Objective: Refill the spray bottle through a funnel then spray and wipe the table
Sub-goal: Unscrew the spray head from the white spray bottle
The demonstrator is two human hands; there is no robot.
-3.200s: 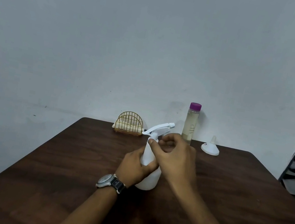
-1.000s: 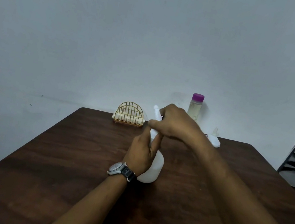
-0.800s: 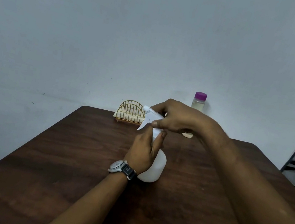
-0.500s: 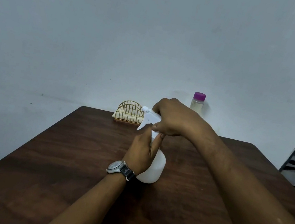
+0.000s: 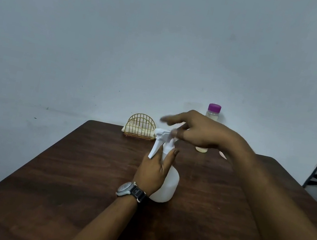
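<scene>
Your left hand [image 5: 153, 173] wraps the white plastic spray bottle [image 5: 165, 184] standing mid-table; keep it clamped upright. Your right hand [image 5: 195, 133], fingers loosely spread, touches the white trigger head [image 5: 162, 139] from two o'clock; re-pinch its collar and twist squarely to unscrew.

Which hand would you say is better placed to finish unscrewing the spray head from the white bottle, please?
The right hand, probably: it hovers over the spray head with fingers spread, apparently mid-regrip. The left hand is wrapped around the spray bottle, steadying it upright on the table.
</scene>
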